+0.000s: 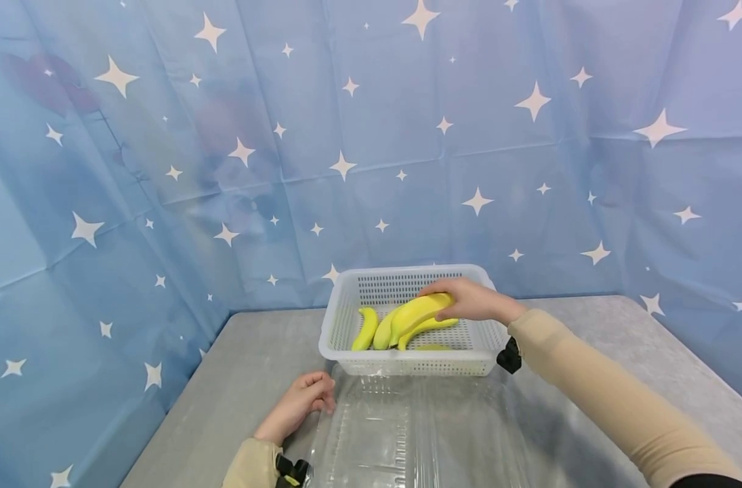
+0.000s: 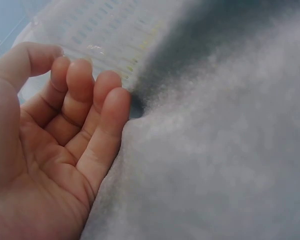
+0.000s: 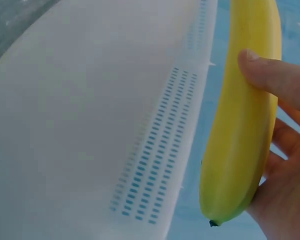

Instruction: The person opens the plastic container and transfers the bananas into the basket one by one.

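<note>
In the head view my right hand [image 1: 471,299] grips a yellow banana [image 1: 421,313] over the white basket [image 1: 410,366]. The right wrist view shows the thumb on the side of this banana [image 3: 242,130], its dark tip pointing down. More bananas lie below it in the basket, one of them a separate banana [image 1: 366,329] at the left. My left hand [image 1: 306,400] is beside the upper left corner of a clear plastic clamshell box [image 1: 371,434]. Its fingers are loosely bent in the left wrist view, palm showing, with nothing seen in them.
The slotted basket stands at the back of the grey table [image 1: 224,393], close to a blue star-patterned curtain [image 1: 371,135]. In front of it the clear box lies spread out toward the near edge, with a fold line down its middle.
</note>
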Motion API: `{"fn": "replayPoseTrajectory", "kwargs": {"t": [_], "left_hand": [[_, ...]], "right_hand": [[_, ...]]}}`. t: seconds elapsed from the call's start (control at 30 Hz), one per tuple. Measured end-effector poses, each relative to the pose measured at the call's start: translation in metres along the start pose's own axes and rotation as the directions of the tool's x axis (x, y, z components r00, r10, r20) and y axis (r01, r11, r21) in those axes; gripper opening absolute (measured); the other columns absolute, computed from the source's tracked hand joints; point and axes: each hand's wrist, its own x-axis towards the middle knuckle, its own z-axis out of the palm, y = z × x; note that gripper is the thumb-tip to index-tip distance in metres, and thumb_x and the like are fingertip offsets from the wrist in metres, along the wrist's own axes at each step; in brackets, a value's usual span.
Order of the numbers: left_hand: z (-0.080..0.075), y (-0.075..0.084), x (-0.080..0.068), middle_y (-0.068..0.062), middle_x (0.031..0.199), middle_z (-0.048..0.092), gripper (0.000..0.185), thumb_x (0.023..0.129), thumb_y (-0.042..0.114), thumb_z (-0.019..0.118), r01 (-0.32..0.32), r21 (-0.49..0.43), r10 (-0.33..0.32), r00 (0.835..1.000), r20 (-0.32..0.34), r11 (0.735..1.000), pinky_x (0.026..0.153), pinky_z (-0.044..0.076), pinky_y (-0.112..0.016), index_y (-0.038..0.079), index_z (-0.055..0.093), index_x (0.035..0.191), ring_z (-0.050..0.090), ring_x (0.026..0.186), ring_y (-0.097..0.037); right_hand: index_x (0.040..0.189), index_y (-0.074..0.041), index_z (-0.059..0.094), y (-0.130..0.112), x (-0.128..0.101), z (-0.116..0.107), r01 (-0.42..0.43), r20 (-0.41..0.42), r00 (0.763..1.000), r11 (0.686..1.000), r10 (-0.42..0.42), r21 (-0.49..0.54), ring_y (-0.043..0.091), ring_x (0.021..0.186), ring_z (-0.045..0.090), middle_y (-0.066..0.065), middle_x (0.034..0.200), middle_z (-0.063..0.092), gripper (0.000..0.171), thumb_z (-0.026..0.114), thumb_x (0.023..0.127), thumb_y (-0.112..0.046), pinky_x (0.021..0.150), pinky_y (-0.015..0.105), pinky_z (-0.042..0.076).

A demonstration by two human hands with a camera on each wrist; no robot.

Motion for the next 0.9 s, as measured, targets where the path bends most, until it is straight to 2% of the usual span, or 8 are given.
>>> {"fn": "replayPoseTrajectory", "kwargs": {"t": [0.33, 0.6, 0.9], "left_hand": [[-0.001, 0.000, 0.000, -0.001, 0.068, 0.058, 0.023, 0.098, 0.014, 0.051, -0.009, 0.002, 0.009, 1.000, 0.000, 1.000, 0.064, 0.054, -0.030, 0.011, 0.056, 0.075, 0.060, 0.064, -0.014], [0.000, -0.001, -0.002, -0.001, 0.069, 0.058, 0.022, 0.096, 0.013, 0.054, -0.005, -0.012, 0.005, 1.000, -0.007, 1.000, 0.065, 0.054, -0.030, 0.010, 0.056, 0.075, 0.060, 0.064, -0.014], [0.001, 0.001, -0.001, -0.001, 0.069, 0.058, 0.023, 0.097, 0.015, 0.053, -0.005, -0.004, 0.005, 1.000, -0.001, 1.000, 0.065, 0.054, -0.030, 0.010, 0.056, 0.075, 0.060, 0.064, -0.014]], "right_hand": [[0.129, -0.009, 0.062, -0.006, 0.008, -0.014, 0.003, -0.011, 1.000, 1.000, -0.003, -0.005, 0.023, 0.104, 0.058, 0.007, 0.124, 0.061, 0.050, 0.077, 0.081, -0.009, 0.086, 0.040, 0.048], [0.130, -0.013, 0.061, -0.006, 0.016, -0.011, -0.023, 0.012, 1.000, 1.000, 0.023, 0.001, 0.021, 0.103, 0.056, 0.005, 0.126, 0.060, 0.052, 0.077, 0.081, -0.009, 0.086, 0.039, 0.047], [0.130, -0.012, 0.061, 0.000, 0.022, -0.012, -0.050, 0.018, 0.999, 0.999, 0.050, -0.007, 0.023, 0.105, 0.057, 0.008, 0.128, 0.059, 0.048, 0.074, 0.083, -0.009, 0.085, 0.041, 0.047]]}}
